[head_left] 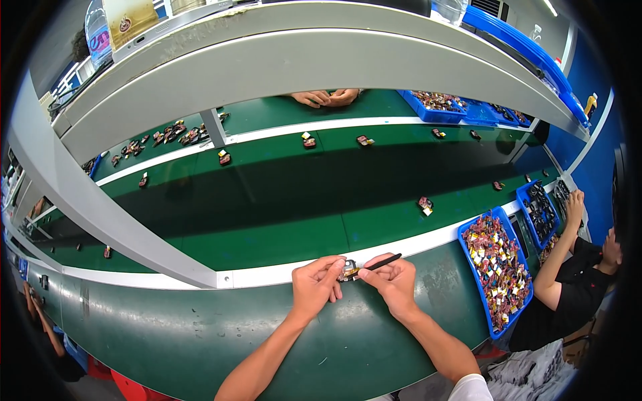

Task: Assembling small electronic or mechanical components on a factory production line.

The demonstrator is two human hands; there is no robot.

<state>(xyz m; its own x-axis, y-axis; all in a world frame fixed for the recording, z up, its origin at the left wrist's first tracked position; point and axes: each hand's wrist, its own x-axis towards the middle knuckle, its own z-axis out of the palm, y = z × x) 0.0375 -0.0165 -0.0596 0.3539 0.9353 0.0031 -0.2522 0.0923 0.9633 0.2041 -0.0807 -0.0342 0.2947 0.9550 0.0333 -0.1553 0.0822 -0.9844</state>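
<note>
One small coil component (348,269) is pinched in the left hand (315,284) at the near edge of the green conveyor (281,200), seemingly so it is steadied for tool work. One black tweezer-like tool (382,262) is gripped by the right hand (394,279), tip on the part. Two blue trays (468,235) of parts are set rightward, within reach. About a dozen loose parts are scattered on the belt.

The small part (349,270) pinched between the left hand (315,283) and right hand (394,281) is largely covered by fingers, and its kind cannot be told. The tip of the black tool (382,262) is lost against it. The pieces in the blue tray (476,294) are too small to be made out. The hands (328,97) across the belt are cut off by the shelf (301,63).
</note>
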